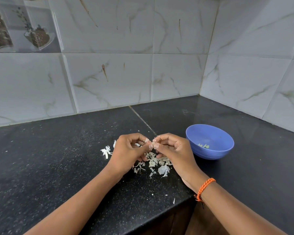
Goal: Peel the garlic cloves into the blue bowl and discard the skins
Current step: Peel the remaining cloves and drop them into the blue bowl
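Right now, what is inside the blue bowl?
The blue bowl holds a few small pale peeled garlic cloves lying at its bottom, toward the near side. The near wall hides part of the floor, so an exact count is uncertain.

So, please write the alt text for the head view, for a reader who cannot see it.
Two hands, left and right, pinch a garlic clove together above a pile of white skins on a black counter. A blue bowl with a few peeled pieces stands to the right.
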`<state>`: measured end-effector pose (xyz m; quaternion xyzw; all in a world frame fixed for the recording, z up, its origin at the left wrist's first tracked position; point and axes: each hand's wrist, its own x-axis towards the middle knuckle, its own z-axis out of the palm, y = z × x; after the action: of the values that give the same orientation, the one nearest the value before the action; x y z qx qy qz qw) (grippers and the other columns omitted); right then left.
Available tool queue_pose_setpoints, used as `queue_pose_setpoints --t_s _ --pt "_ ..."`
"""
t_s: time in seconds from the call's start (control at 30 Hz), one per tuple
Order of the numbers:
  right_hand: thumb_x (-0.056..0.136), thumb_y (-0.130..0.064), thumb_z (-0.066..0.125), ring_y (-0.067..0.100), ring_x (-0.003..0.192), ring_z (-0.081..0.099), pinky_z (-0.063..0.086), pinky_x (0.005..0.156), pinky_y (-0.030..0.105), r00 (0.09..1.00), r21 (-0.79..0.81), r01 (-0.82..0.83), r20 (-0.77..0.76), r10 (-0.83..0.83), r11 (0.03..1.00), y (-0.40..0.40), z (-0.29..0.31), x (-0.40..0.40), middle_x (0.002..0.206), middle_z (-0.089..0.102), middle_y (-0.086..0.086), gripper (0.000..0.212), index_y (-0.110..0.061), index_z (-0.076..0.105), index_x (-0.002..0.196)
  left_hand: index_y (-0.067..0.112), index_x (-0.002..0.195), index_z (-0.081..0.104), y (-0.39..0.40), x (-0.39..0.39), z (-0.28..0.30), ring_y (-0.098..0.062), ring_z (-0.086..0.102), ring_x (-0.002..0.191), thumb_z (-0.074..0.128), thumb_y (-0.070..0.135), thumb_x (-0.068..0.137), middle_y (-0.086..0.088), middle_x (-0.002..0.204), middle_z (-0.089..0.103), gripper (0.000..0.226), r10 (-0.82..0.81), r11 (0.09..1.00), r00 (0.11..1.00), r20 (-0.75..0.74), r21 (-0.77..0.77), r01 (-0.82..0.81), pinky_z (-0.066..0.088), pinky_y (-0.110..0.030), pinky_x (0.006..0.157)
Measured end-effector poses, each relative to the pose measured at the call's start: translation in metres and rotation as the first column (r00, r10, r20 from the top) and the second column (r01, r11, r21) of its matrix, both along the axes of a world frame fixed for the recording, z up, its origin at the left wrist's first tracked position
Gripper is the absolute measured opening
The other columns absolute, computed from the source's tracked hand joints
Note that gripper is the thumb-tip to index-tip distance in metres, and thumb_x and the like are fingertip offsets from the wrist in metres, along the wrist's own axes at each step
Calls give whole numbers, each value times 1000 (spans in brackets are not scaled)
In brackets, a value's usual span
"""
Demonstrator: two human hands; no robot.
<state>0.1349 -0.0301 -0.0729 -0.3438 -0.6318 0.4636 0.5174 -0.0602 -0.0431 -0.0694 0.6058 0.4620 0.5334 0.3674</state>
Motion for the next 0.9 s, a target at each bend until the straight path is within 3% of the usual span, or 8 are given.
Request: queue_pose_setpoints --t_s 0.27,0.47,0.53,0.67,0.77,0.9 --pt "97 1 72 26 92 80 63 83 29 999 -11 -38 -32 38 999 -2 2 -1 98 82 14 15 0 78 111 4 93 78 -4 0 3 -28 71 65 86 11 90 -17 84 76 11 -71 996 990 122 -53 78 58 -33 60" --pt "98 0 70 21 85 75 60 83 34 991 -85 -37 -131 25 996 -5 -1 -6 98 81 17 11 -2 78 107 3 93 78 -8 2 7 -26 68 66 86 7 88 -14 87 74 11 -77 992 972 223 -85 98 57 -30 57" --pt "98 -1 70 23 85 75 61 87 37 983 -133 -52 -179 27 990 -6 -2 -8 100 80 18 12 -2 78 107 5 93 78 -9 2 8 -25 66 65 86 8 87 -11 87 73 10 -78 992 971 226 -79 98 57 -30 57" --pt "97 5 68 21 81 74 62 80 28 954 -232 -99 -300 25 968 -8 -2 -13 97 80 20 14 3 77 108 7 91 77 -9 1 8 -25 64 63 86 7 88 -9 84 73 9 -66 997 980 189 -25 72 55 -31 56" --pt "97 6 68 19 78 74 62 76 26 952 -279 -103 -307 14 955 -7 0 -13 92 79 18 13 2 77 105 8 93 76 -8 1 6 -26 64 63 84 8 92 -11 86 74 8 -48 998 992 120 40 43 56 -30 57" --pt "96 4 69 21 77 73 62 76 26 957 -270 -77 -292 -5 960 -5 3 -11 90 76 22 13 4 76 107 7 102 78 -6 2 4 -27 71 68 80 7 95 -16 93 76 8 -70 997 980 185 35 64 60 -30 61"
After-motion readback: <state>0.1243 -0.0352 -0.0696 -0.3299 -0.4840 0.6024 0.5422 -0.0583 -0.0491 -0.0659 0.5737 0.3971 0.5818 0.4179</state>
